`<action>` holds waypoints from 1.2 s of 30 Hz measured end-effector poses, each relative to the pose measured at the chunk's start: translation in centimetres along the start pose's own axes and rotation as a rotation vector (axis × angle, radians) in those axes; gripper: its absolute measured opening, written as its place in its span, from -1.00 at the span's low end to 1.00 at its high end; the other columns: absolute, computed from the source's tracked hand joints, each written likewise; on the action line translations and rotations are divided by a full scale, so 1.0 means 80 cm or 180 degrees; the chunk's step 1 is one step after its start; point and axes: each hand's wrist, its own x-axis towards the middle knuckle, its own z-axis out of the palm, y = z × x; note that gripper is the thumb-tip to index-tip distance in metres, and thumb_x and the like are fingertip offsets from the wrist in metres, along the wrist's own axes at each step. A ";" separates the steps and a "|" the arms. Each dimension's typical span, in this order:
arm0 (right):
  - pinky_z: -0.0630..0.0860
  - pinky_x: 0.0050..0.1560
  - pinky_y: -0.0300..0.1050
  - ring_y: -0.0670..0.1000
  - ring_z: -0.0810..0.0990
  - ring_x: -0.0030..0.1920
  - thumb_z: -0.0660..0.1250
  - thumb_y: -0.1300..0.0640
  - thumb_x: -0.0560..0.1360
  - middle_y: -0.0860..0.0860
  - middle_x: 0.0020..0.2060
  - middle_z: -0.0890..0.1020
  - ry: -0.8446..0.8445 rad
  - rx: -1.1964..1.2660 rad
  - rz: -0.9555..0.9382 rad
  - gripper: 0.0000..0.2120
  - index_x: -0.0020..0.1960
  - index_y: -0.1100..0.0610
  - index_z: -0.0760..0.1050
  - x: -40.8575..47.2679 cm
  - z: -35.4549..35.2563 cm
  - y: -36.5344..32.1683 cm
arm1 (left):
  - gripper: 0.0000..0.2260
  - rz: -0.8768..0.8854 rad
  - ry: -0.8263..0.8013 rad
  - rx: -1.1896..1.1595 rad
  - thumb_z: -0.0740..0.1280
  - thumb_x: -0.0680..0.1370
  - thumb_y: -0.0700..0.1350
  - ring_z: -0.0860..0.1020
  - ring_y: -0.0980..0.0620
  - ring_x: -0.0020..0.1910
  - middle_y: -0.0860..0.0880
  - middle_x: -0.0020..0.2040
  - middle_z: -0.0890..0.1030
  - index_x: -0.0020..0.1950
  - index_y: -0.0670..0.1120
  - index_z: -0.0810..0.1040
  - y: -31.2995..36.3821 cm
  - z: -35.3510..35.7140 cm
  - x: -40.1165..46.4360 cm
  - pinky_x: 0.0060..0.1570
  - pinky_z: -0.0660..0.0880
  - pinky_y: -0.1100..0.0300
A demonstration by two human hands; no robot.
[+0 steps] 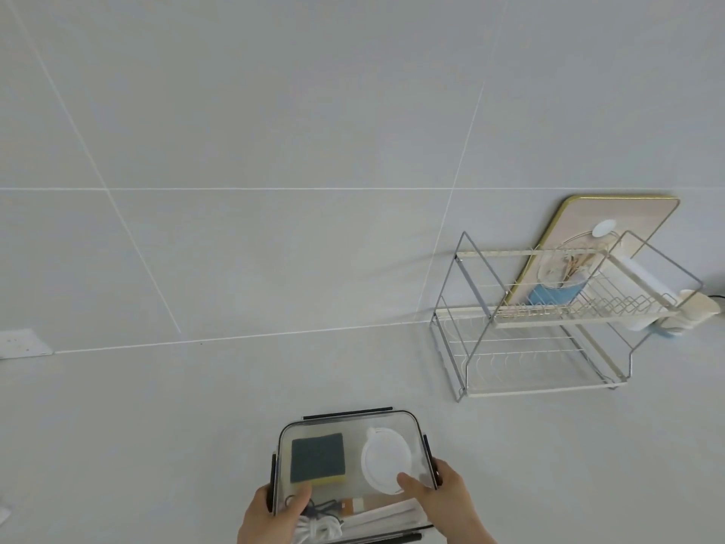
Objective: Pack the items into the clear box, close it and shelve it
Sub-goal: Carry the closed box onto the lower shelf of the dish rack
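The clear box [353, 426] with dark latches sits low in the middle of the head view, its clear lid on top. Through the lid I see a green and yellow sponge [317, 459], a round white lid-like disc [386, 461], a coiled white cord [317, 530] and some small dark items. My left hand [270, 516] grips the box's left side with the thumb on the lid. My right hand [443, 500] grips the right side, thumb pressed on the lid over the white disc.
A two-tier wire rack [549, 327] stands at the right on the white counter, with a cup of utensils and a pink board [604, 229] leaning behind it. A white wall socket [21, 343] is at the far left. The tiled wall fills the upper view.
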 end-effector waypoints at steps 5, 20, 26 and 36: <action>0.54 0.18 -0.01 0.10 0.62 0.10 0.60 0.01 0.31 0.04 0.02 0.69 0.0150 0.0214 -0.0129 -0.43 0.26 0.12 0.56 -0.014 -0.012 -0.029 | -0.47 0.0197 0.0050 0.0015 0.52 0.35 0.13 0.56 -0.16 0.06 -0.14 0.07 0.63 0.20 -0.13 0.54 0.027 -0.008 -0.014 0.22 0.45 0.00; 0.57 0.16 0.14 0.03 0.61 0.07 0.57 0.01 0.34 -0.08 0.00 0.68 0.0692 0.0982 -0.0271 -0.60 0.13 -0.04 0.55 -0.045 -0.120 -0.057 | -0.53 0.1075 -0.0320 -0.0342 0.48 0.38 0.12 0.61 -0.14 -0.05 -0.04 0.05 0.63 0.09 0.15 0.25 0.106 0.043 -0.064 0.12 0.43 -0.04; 0.52 0.06 0.05 0.16 0.61 0.05 0.49 -0.01 0.43 0.03 -0.05 0.66 0.0939 0.1016 -0.0157 -0.67 0.14 0.06 0.56 -0.009 -0.197 -0.017 | -0.57 0.1055 -0.0403 -0.0213 0.48 0.39 0.02 0.57 -0.16 -0.01 -0.06 0.04 0.65 0.08 0.10 0.28 0.127 0.131 -0.099 0.10 0.39 0.03; 0.49 0.16 0.11 0.21 0.59 0.05 0.41 -0.06 0.44 0.12 -0.06 0.66 0.1198 0.0885 0.0078 -0.69 0.12 0.06 0.56 0.104 -0.364 0.028 | -0.56 0.0941 -0.0563 -0.0204 0.48 0.37 -0.12 0.62 -0.11 -0.08 -0.05 0.03 0.67 0.08 0.05 0.29 0.183 0.323 -0.148 0.03 0.45 0.06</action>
